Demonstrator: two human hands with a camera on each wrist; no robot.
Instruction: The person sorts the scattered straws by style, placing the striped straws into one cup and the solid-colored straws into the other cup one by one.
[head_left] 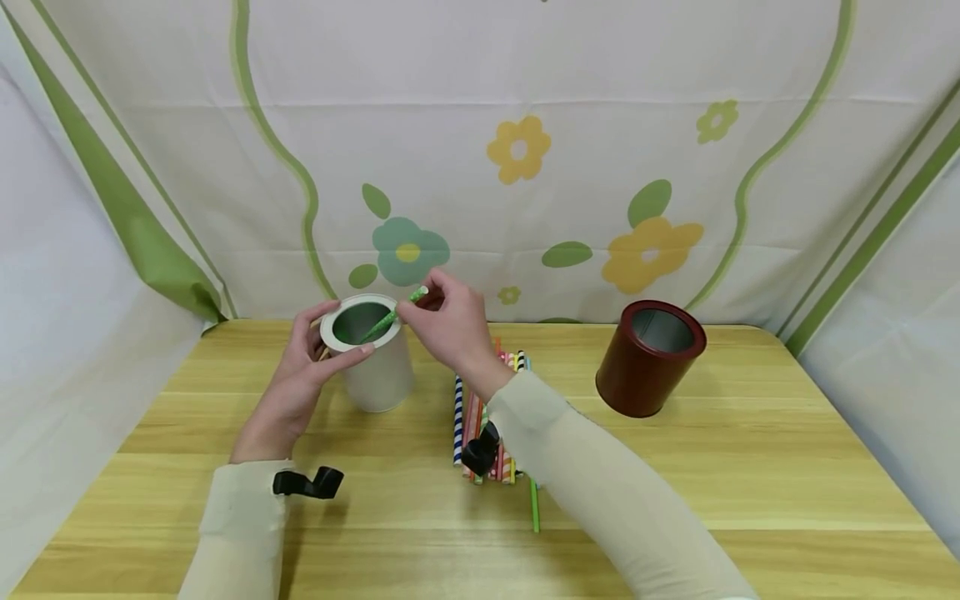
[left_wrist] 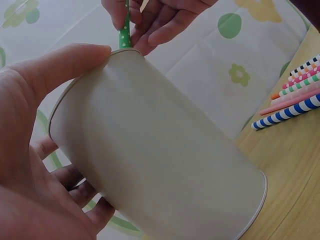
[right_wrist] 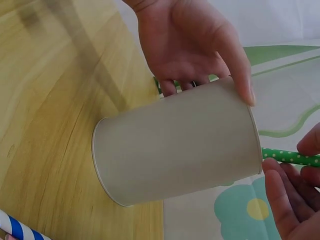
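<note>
A white can stands on the left part of the table, its mouth facing up. My left hand grips it near the top, thumb on the front of the rim and fingers round the far left side. Between thumb and fingers my right hand pinches a green paper straw with white dots. The straw slants down through the can's mouth, its lower end inside. In the left wrist view the dotted straw rises past the rim, and in the right wrist view the right fingertips are right at the rim.
Several striped and dotted paper straws lie in a bunch mid-table, partly under my right forearm. One plain green straw sticks out toward me. A dark red can stands at the right. Behind the table hangs a flowered curtain.
</note>
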